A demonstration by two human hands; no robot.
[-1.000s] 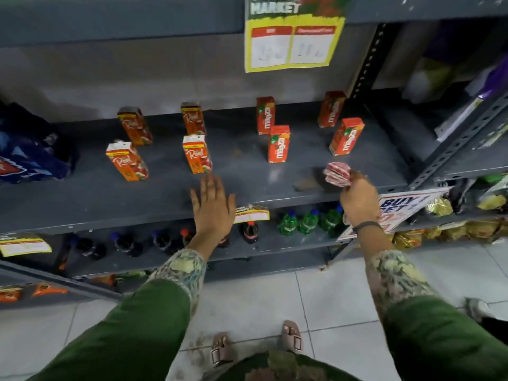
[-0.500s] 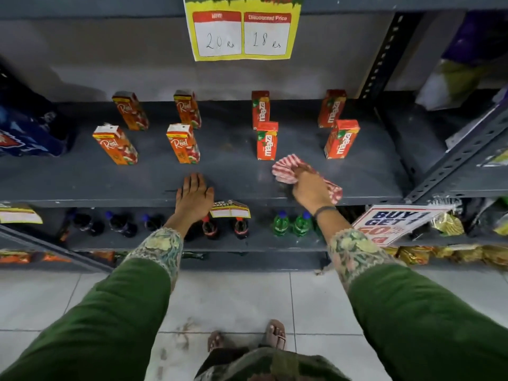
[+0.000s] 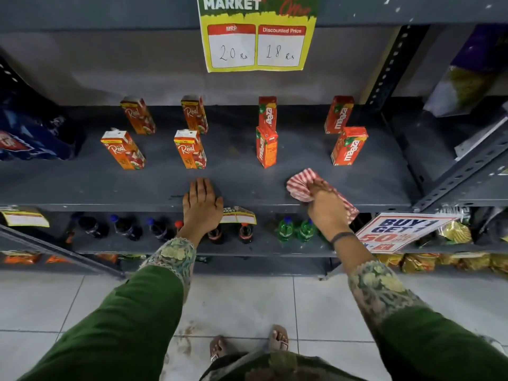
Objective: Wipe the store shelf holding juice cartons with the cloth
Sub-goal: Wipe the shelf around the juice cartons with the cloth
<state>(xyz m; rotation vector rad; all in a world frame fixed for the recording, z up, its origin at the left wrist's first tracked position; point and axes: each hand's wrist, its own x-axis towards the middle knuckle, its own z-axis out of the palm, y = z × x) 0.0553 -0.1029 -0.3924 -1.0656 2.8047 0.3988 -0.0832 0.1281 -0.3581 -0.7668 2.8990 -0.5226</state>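
A dark grey metal shelf (image 3: 82,185) carries several orange juice cartons: "Real" cartons (image 3: 189,148) on the left half, "Maaza" cartons (image 3: 266,146) on the right half. A red-and-white striped cloth (image 3: 299,185) lies pressed on the shelf's front strip, below the right cartons. My right hand (image 3: 325,209) grips it from above. My left hand (image 3: 202,203) rests flat, fingers together, on the shelf's front edge below the front middle "Real" carton, holding nothing.
A yellow price sign (image 3: 257,42) hangs from the shelf above. Blue snack bags (image 3: 30,136) lie at the shelf's left end. Soda bottles (image 3: 286,229) stand on the lower shelf, beside a "Buy 1 Get 1" sign (image 3: 398,231). A slotted upright post (image 3: 390,64) bounds the right side.
My right hand with the cloth swept left from the shelf's right front onto the surface, then back slightly rightward along the front strip. My left hand stays planted on the edge.
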